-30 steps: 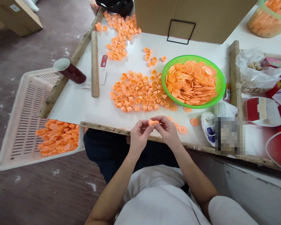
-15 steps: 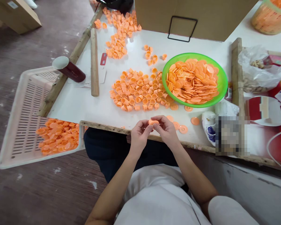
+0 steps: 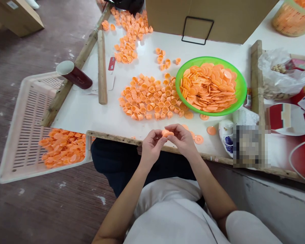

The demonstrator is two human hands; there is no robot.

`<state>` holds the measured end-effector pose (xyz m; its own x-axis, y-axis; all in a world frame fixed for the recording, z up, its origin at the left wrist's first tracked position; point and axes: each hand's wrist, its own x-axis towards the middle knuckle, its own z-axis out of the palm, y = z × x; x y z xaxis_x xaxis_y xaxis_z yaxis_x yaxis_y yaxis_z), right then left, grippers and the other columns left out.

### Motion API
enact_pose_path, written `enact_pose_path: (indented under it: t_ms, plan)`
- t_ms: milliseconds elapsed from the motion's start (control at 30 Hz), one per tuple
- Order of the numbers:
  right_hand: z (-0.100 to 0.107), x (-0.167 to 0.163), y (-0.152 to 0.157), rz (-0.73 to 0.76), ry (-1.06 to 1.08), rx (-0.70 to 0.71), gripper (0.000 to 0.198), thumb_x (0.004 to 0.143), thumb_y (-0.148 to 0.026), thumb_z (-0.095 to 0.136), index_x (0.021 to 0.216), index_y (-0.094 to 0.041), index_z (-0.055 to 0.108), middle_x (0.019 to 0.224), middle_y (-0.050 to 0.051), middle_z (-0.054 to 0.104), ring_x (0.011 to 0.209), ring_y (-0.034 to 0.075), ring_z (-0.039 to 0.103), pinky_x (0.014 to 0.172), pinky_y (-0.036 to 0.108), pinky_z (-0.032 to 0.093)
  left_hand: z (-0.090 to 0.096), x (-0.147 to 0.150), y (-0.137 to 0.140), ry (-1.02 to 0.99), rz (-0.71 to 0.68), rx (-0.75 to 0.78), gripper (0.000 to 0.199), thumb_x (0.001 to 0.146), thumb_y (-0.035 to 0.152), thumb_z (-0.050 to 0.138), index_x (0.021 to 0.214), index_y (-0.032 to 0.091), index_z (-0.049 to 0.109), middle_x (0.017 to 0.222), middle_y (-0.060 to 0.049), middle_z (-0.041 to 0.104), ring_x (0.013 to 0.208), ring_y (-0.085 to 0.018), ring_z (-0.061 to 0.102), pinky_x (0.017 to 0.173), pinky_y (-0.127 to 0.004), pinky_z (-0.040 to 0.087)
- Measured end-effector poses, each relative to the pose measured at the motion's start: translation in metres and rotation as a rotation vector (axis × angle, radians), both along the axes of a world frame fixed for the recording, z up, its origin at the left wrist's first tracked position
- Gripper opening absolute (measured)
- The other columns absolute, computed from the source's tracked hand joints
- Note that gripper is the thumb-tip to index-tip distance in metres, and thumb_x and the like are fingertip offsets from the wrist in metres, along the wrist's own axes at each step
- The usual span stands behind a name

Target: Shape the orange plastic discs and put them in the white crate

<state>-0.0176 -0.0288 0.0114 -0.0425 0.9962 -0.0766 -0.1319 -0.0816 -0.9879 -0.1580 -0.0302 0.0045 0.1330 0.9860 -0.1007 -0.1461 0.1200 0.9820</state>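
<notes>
Left hand [image 3: 151, 148] and right hand [image 3: 183, 140]: met at the table's [image 3: 91, 112] near edge, fingertips pinched together on one small orange cap [image 3: 167, 133], mostly hidden by the fingers. Loose caps [image 3: 149, 99]: heaped mid-table. Green bowl [image 3: 240, 88] of flat discs: beside them. White basket [image 3: 27, 112]: at the left corner. Item near the right edge: blurred, unreadable.

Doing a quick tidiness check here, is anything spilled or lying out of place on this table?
A few orange discs lie loose on the table outside the green bowl, near its front edge. Both hands, left hand and right hand, pinch one orange piece. Nothing looks damaged.
</notes>
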Motion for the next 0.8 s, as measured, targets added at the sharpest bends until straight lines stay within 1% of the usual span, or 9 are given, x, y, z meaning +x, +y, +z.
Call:
enact_pose_path:
  t_ms: [133, 267, 333, 433, 533, 667, 800]
  plan:
    - [-0.0024, 0.0044, -0.0013, 0.024, 0.020, 0.026, 0.032, 0.077, -0.042, 0.073, 0.101, -0.023, 0.064, 0.092, 0.003, 0.065, 0.086, 0.017, 0.063, 0.082, 0.034, 0.053, -0.0034, -0.0034, -0.0012, 0.026, -0.044, 0.063, 0.020, 0.084, 0.034, 0.065, 0.096, 0.017, 0.063, 0.090, -0.005, 0.061, 0.083, -0.016, 0.060, 0.078, -0.028, 0.050]
    - [-0.0025, 0.0053, -0.0024, 0.053, 0.091, -0.033, 0.039, 0.073, -0.043, 0.076, 0.105, -0.023, 0.063, 0.089, 0.002, 0.066, 0.085, 0.017, 0.063, 0.080, 0.034, 0.053, -0.0025, -0.0054, -0.0012, 0.058, -0.058, 0.113, 0.019, 0.084, 0.034, 0.064, 0.094, 0.018, 0.062, 0.089, -0.005, 0.059, 0.081, -0.016, 0.058, 0.073, -0.027, 0.049]
    - [-0.0029, 0.0060, -0.0024, 0.065, 0.099, -0.049, 0.037, 0.073, -0.044, 0.076, 0.100, -0.023, 0.064, 0.088, 0.002, 0.066, 0.084, 0.017, 0.064, 0.079, 0.033, 0.053, -0.0012, -0.0052, -0.0020, 0.072, -0.066, 0.119, 0.020, 0.084, 0.035, 0.064, 0.095, 0.018, 0.062, 0.090, -0.005, 0.059, 0.081, -0.016, 0.058, 0.073, -0.026, 0.049]
    - [-0.0048, 0.0070, -0.0021, 0.061, 0.072, -0.039, 0.032, 0.072, -0.044, 0.076, 0.091, -0.021, 0.065, 0.084, 0.001, 0.067, 0.078, 0.016, 0.063, 0.075, 0.032, 0.052, -0.0018, -0.0046, -0.0040, 0.069, -0.083, 0.107, 0.021, 0.085, 0.035, 0.062, 0.095, 0.017, 0.062, 0.089, -0.005, 0.060, 0.080, -0.016, 0.058, 0.073, -0.026, 0.049]
    - [-0.0067, 0.0057, -0.0019, 0.073, 0.034, -0.047, 0.034, 0.072, -0.046, 0.076, 0.091, -0.021, 0.064, 0.082, 0.001, 0.066, 0.075, 0.016, 0.063, 0.073, 0.032, 0.052, -0.0047, -0.0048, -0.0054, 0.055, -0.077, 0.065, 0.023, 0.085, 0.038, 0.062, 0.094, 0.016, 0.062, 0.086, -0.005, 0.061, 0.080, -0.016, 0.058, 0.073, -0.028, 0.049]
    - [-0.0049, 0.0014, -0.0028, 0.102, 0.048, -0.040, 0.033, 0.077, -0.049, 0.070, 0.094, -0.021, 0.063, 0.086, 0.002, 0.066, 0.078, 0.016, 0.063, 0.073, 0.031, 0.053, -0.0040, -0.0060, -0.0060, 0.021, -0.041, 0.032, 0.023, 0.084, 0.037, 0.065, 0.092, 0.017, 0.062, 0.084, -0.004, 0.061, 0.078, -0.015, 0.058, 0.073, -0.027, 0.049]
    - [-0.0008, -0.0010, -0.0046, 0.052, 0.043, -0.054, 0.032, 0.076, -0.050, 0.070, 0.088, -0.022, 0.062, 0.081, 0.001, 0.065, 0.075, 0.016, 0.062, 0.070, 0.031, 0.053, 0.0018, -0.0044, -0.0079, 0.014, -0.055, 0.049, 0.021, 0.083, 0.036, 0.066, 0.089, 0.017, 0.062, 0.083, -0.004, 0.060, 0.076, -0.015, 0.058, 0.071, -0.026, 0.048]
